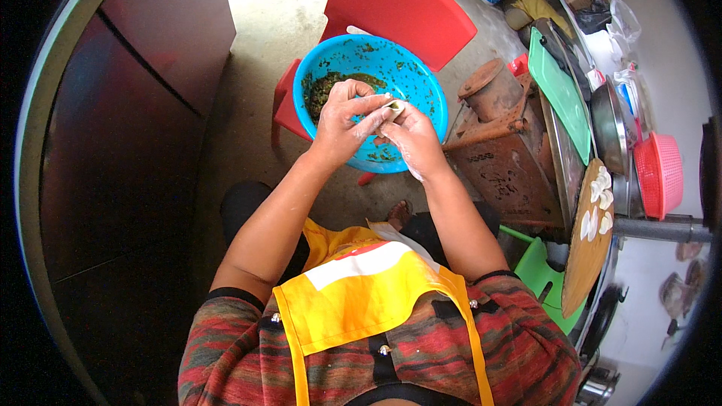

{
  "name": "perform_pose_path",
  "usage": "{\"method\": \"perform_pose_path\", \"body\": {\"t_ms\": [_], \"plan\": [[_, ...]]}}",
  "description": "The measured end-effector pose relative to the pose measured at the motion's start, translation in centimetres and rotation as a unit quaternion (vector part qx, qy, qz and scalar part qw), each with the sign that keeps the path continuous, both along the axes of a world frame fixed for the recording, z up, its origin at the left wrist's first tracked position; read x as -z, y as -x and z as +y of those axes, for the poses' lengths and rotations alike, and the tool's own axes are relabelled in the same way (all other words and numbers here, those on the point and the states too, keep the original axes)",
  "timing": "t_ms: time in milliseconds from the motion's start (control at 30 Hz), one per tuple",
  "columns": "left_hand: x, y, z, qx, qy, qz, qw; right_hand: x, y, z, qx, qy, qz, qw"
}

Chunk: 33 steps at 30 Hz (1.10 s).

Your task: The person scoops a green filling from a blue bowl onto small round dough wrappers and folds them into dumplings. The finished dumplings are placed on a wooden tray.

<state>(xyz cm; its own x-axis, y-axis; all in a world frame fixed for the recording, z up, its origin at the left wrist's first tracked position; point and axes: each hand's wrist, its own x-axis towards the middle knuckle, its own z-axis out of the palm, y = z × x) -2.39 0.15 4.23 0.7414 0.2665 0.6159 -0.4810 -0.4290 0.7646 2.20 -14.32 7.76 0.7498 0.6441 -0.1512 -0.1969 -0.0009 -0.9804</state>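
Between the fingertips of both hands is a small dumpling [397, 106] in pale dough, with a bit of green filling showing at its open edge. My left hand [345, 118] grips it from the left, my right hand [416, 138] from the right. Flour whitens the fingers of both. Beneath them stands a blue plastic basin [434, 98], its wall flecked with green bits. Chopped dark green filling [320, 93] is heaped at the basin's left side, partly hidden by my left hand.
A red plastic chair [395, 5] holds the basin. Right of it stands a rusty stove [502, 175]. Several white dumplings [599, 203] lie on a round wooden board [584, 270] at the right, near a pink basket [660, 175] and a green chopping board [558, 96]. A dark cabinet [130, 141] fills the left.
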Motion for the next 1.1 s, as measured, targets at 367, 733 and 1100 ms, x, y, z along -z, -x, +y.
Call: {"method": "perform_pose_path", "body": {"t_ms": [367,733,1100], "plan": [[-0.5,0.1,0.3,-0.055,-0.062,-0.069,0.994,-0.1,0.2,0.4,-0.016,0.017,-0.023,0.999],[-0.9,0.1,0.2,0.014,-0.045,-0.043,0.998,-0.6,0.2,-0.1,-0.014,-0.001,-0.045,0.999],[-0.5,0.0,0.7,-0.007,-0.102,-0.099,0.99,0.5,0.0,0.5,-0.021,0.023,-0.078,0.996]]}}
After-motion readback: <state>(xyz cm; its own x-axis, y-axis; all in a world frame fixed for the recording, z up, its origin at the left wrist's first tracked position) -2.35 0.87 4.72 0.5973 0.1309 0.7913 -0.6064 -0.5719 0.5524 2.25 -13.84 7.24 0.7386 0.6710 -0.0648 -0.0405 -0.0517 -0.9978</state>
